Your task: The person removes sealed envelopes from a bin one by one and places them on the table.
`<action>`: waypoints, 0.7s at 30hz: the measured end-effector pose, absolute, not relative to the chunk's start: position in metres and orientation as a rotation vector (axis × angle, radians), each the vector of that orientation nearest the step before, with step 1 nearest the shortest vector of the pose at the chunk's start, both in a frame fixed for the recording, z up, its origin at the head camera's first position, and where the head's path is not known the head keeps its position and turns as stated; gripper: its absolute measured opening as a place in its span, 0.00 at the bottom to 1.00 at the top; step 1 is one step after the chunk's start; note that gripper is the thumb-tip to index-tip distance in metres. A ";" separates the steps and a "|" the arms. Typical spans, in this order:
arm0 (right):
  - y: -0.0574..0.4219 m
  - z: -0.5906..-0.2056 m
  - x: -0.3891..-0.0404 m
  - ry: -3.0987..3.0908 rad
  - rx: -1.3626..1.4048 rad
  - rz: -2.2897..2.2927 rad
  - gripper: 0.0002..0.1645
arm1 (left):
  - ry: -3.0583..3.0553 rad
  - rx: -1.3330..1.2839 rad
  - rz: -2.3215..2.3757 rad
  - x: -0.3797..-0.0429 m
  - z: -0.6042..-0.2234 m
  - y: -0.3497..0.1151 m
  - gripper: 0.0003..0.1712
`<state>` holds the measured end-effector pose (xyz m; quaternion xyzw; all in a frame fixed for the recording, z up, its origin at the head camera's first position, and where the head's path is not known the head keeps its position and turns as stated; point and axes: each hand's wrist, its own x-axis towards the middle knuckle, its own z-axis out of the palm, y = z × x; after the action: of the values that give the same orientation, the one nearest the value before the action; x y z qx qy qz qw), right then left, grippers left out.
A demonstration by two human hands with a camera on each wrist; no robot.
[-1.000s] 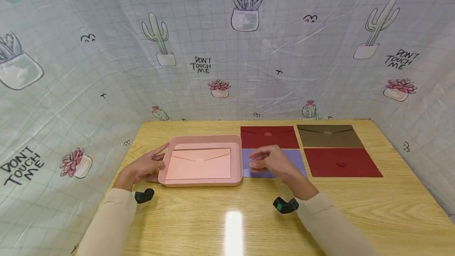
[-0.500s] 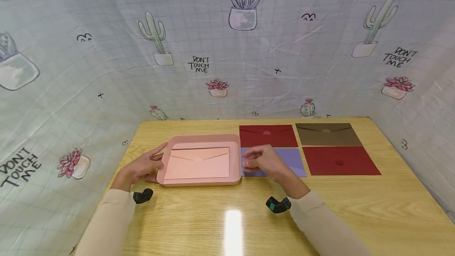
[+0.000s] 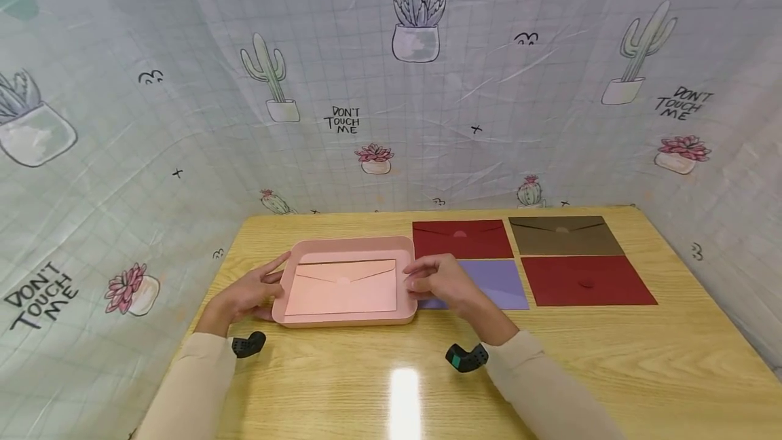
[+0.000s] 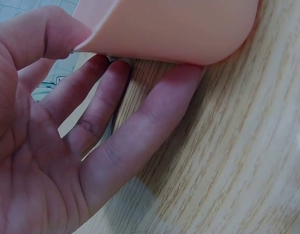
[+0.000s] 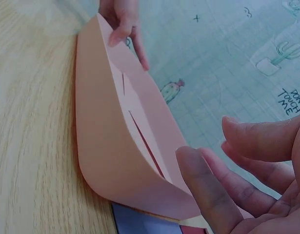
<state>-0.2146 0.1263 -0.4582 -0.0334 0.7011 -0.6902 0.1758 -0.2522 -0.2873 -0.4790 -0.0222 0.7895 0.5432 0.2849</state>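
Note:
A shallow pink tray stands on the table, and a light pink envelope lies flap up inside it. At the tray's left end my left hand grips the wall. In the left wrist view its thumb bends over the rim while the other fingers reach the outside and underside. My right hand hovers at the right end, fingertips right by the rim. Seen from the right wrist, its fingers are loosely bent and apart from the thumb. Under that hand lies a lavender envelope, partly hidden.
Behind the lavender envelope lies a dark red envelope. Further right are a brown envelope and, in front of it, another red envelope. A cactus-print curtain surrounds the wooden table at the back and sides.
My right hand has moved left from over the lavender envelope to the tray's right rim. The left hand keeps its hold on the tray, and the envelopes have not moved.

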 end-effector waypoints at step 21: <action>0.096 -0.450 -0.217 1.948 0.058 -2.015 0.20 | 2.117 -0.075 1.458 -0.249 -0.478 -0.285 0.56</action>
<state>-0.2166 0.0962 -0.4496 0.0202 0.6850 -0.7085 0.1682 -0.2486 -0.2854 -0.4777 -0.0279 0.7900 0.5442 0.2811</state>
